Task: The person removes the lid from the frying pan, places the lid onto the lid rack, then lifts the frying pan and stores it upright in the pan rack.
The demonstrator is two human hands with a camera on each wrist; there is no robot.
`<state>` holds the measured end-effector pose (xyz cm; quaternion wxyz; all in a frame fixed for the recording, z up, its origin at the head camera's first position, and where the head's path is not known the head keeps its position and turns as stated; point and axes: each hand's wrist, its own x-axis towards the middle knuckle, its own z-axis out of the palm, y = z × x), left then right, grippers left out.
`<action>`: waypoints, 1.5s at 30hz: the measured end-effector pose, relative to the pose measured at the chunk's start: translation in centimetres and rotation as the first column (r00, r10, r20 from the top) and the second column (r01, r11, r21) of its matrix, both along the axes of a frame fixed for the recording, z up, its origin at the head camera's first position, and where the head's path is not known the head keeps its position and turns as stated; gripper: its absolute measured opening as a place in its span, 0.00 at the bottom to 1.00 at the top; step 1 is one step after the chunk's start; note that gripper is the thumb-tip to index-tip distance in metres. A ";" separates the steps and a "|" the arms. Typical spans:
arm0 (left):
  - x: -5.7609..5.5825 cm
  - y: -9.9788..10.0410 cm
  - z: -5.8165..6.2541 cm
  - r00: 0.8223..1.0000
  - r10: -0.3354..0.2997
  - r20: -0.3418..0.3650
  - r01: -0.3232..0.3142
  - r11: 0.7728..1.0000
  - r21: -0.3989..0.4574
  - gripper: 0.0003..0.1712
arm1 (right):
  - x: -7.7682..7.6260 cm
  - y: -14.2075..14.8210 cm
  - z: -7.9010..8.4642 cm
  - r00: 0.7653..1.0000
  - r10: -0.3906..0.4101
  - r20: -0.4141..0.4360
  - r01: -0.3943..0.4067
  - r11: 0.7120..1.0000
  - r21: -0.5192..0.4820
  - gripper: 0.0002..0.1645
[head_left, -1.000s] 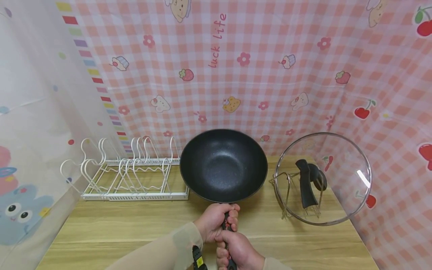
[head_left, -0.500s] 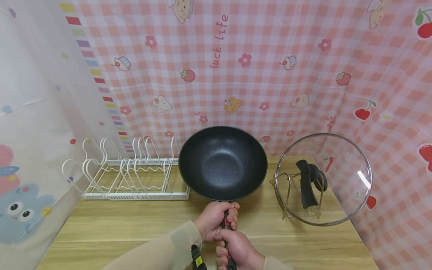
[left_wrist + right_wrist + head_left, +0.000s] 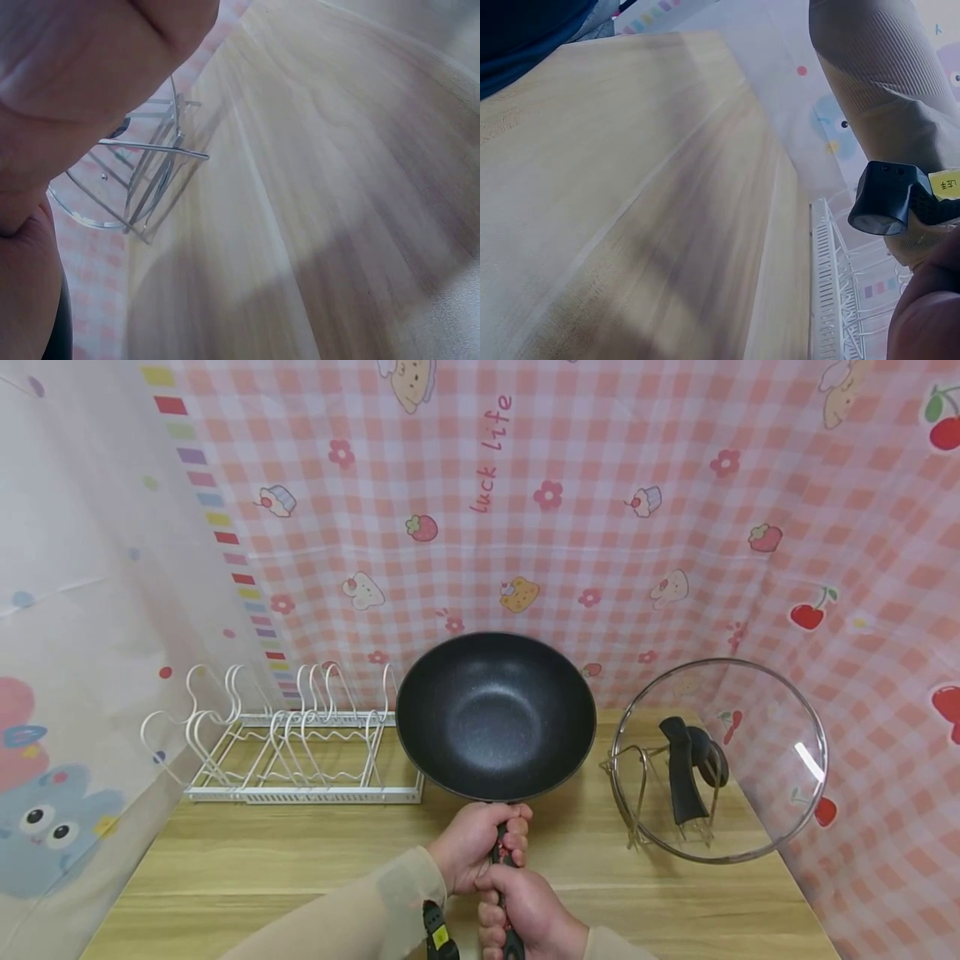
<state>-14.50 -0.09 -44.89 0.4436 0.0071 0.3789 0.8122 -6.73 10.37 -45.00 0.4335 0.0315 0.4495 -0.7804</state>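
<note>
A black wok (image 3: pixel 495 727) is held out over the middle of the table, its hollow side facing the head camera. My left hand (image 3: pixel 480 843) grips its dark handle (image 3: pixel 502 846) close to the pan. Just behind it, my right hand (image 3: pixel 532 910) wraps round the lower part of the same handle, the two hands touching. In the left wrist view my left hand (image 3: pixel 82 82) fills the upper left corner. The right wrist view shows the left sleeve (image 3: pixel 889 82) with a black wrist camera (image 3: pixel 885 199).
A white wire rack (image 3: pixel 300 760) stands at the left, close beside the wok. At the right, a glass lid (image 3: pixel 757 760) with a black handle (image 3: pixel 682 768) leans upright in a metal wire stand (image 3: pixel 637 793). A checked cloth (image 3: pixel 600 543) hangs behind the wooden table (image 3: pixel 315 852).
The wok has risen slightly in the head view, and both hands have moved up a little with the handle. The head view has shifted slightly. The rack and lid stay put.
</note>
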 end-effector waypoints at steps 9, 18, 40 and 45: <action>0.0 0.0 0.6 1.000 0.009 -0.017 -0.009 1.000 -0.006 0.02 | 0.0 -0.1 0.6 1.000 -0.001 -0.001 0.001 1.000 0.006 0.17; -0.1 -0.1 1.2 1.000 0.019 -0.023 -0.019 1.000 -0.010 0.02 | 0.0 -0.2 1.2 1.000 0.003 -0.015 -0.003 1.000 -0.002 0.17; -0.1 -0.5 2.3 0.998 0.031 -0.053 -0.030 0.999 0.016 0.04 | -0.2 -0.6 2.1 1.000 -0.006 -0.030 0.006 1.000 0.006 0.16; -0.1 -0.6 2.6 0.998 0.024 -0.057 -0.022 0.999 0.027 0.04 | -0.1 -0.7 2.3 0.999 -0.005 -0.032 0.005 1.000 0.014 0.16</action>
